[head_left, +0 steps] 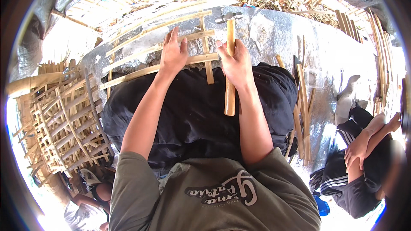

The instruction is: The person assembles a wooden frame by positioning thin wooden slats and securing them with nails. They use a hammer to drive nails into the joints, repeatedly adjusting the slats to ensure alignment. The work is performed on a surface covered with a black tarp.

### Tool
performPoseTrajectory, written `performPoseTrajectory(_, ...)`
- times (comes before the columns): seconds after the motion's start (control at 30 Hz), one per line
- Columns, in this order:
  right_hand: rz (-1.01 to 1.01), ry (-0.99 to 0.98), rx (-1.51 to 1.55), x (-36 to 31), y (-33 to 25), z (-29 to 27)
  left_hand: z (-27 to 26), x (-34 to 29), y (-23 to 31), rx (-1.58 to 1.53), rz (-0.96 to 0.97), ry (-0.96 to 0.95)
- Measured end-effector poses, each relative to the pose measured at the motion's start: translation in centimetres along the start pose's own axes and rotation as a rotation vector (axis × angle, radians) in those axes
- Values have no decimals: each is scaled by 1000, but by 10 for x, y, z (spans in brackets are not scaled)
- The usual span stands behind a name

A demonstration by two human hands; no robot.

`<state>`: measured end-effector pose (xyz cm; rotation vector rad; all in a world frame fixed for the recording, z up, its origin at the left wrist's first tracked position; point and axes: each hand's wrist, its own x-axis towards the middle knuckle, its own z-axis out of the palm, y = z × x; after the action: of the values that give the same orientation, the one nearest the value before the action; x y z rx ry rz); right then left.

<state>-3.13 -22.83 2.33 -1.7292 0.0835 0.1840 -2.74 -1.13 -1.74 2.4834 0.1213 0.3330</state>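
Observation:
My right hand (238,65) is wrapped round the wooden handle of a hammer (230,100). The hammer's metal head points away from me, and the handle's end hangs back over my lap. Ahead of my knees lies a lattice of flat bamboo slats (128,76), with long strips crossed by shorter ones. My left hand (173,57) is over the two nearest long slats, its fingers stretched forward and the thumb apart. Whether it presses on them or hovers, I cannot tell. The hammer head is just right of the lattice's right end.
Black cloth (192,111) covers my legs. A silvery sheet (278,30) lies under the work. Stacked bamboo lattices (64,124) stand at the left. Loose strips (305,111) and a clear plastic box (315,78) lie to the right. Seated people (359,162) are at the lower right and lower left.

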Motion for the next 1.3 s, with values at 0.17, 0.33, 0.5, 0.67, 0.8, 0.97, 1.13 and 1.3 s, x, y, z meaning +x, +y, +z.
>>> performPoseTrajectory(0.17, 21, -8, -11, -2, -6, -1, -18, 8, -20, 117, 119, 42)
performPoseTrajectory(0.33, 28, 3, -14, -3, -11, -3, -58, 30, -32, 313, 217, 88)
performPoseTrajectory(0.5, 54, 2, -23, -4, -16, -1, -90, 43, -80, 439, 20, -76)
performPoseTrajectory(0.67, 57, -2, -22, -4, -17, -2, -85, 40, -98, 580, -242, -289)
performPoseTrajectory(0.8, -26, 16, -5, -2, -7, 1, -72, 27, -104, 499, -235, -266)
performPoseTrajectory(0.97, -42, 20, -64, -3, -10, 3, -66, 24, -108, 471, -343, -342)
performPoseTrajectory(1.13, -1, 2, -15, -3, -10, 1, -71, 17, -76, 412, -310, -330)
performPoseTrajectory(1.3, 26, -9, -72, -3, -10, 0, -73, 12, -73, 381, -264, -348)
